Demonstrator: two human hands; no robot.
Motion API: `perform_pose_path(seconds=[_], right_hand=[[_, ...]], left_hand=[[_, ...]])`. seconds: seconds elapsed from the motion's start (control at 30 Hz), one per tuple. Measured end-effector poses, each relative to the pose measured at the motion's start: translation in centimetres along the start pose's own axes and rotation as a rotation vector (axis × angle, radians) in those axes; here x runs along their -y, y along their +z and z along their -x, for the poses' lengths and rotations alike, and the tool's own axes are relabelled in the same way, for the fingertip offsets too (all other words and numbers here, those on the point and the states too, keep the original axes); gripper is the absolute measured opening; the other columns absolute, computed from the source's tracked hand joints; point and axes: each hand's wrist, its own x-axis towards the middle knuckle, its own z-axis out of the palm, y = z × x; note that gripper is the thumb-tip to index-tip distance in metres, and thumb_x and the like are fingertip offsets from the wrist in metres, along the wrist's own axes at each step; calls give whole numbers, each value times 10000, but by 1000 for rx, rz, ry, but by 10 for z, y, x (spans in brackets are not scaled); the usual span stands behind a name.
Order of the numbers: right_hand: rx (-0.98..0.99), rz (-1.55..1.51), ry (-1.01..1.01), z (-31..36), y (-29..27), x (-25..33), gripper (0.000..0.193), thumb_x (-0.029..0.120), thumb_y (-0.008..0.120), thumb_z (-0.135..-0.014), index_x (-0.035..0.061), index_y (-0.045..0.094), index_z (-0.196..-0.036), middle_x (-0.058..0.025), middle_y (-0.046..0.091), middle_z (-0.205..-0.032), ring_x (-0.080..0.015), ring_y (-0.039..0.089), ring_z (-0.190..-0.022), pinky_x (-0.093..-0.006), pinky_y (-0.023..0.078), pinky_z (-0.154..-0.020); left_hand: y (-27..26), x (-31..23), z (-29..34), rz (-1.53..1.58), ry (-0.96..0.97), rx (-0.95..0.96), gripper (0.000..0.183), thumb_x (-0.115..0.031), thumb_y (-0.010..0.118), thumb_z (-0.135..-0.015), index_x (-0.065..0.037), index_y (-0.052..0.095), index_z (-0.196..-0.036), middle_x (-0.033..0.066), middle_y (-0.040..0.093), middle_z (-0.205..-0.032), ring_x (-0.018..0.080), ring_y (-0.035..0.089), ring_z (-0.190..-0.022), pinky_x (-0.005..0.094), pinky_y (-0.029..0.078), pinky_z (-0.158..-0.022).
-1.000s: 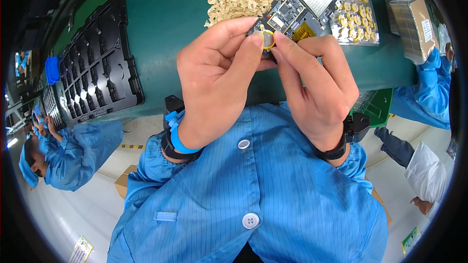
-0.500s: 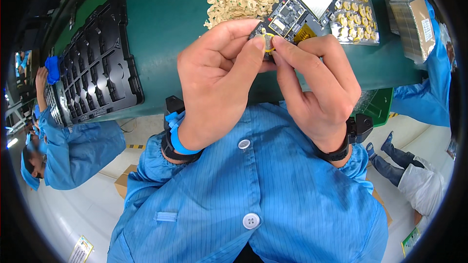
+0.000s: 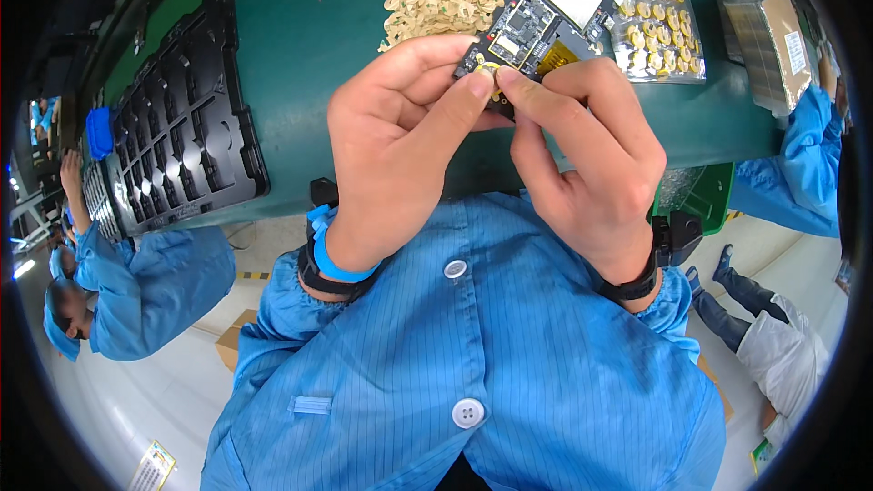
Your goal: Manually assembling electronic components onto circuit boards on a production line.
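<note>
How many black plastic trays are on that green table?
2, as far as I can see: one large black moulded plastic tray left of the left hand, and a second black tray further left at the table edge, partly cut off.

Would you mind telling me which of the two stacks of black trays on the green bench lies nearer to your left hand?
The larger black tray stack, just beside the left hand; the other stack lies farther left.
</note>
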Motion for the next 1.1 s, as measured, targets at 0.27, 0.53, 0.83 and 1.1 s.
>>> perform_pose_path(seconds=[0.27,0.53,0.83,1.1], right_hand=[[-135,-111,133,-1,-18,-8,234,-117,750,-759,-47,724,-980,-105,647,-817,-193,610,-673,-278,485,-604],[-62,-568,646,-1,-10,-1,219,24,804,-884,-16,590,-859,-12,612,-777,-55,555,-702,-224,468,-635],[208,-603,797,-27,10,-8,259,84,714,-972,-10,545,-799,-30,595,-639,-84,578,-569,-269,428,-503],[488,-436,559,-171,135,-91,354,143,694,-967,-12,551,-683,-104,637,-595,-191,681,-542,-355,515,-508]], left_hand=[[1,-1,-3,-11,-14,-78,257,14,585,-1018,94,589,-1262,197,722,-1147,222,734,-1008,353,655,-833],[-3,0,-5,135,-30,-36,248,-3,589,-1021,78,590,-1255,177,724,-1141,210,735,-998,343,651,-837],[-27,4,-16,88,-59,-110,297,-34,596,-1035,73,551,-1308,185,714,-1167,223,726,-1010,356,642,-853],[-60,1,-7,137,-57,-225,432,-111,526,-1072,34,408,-1461,289,639,-1297,356,746,-1008,399,630,-850]])
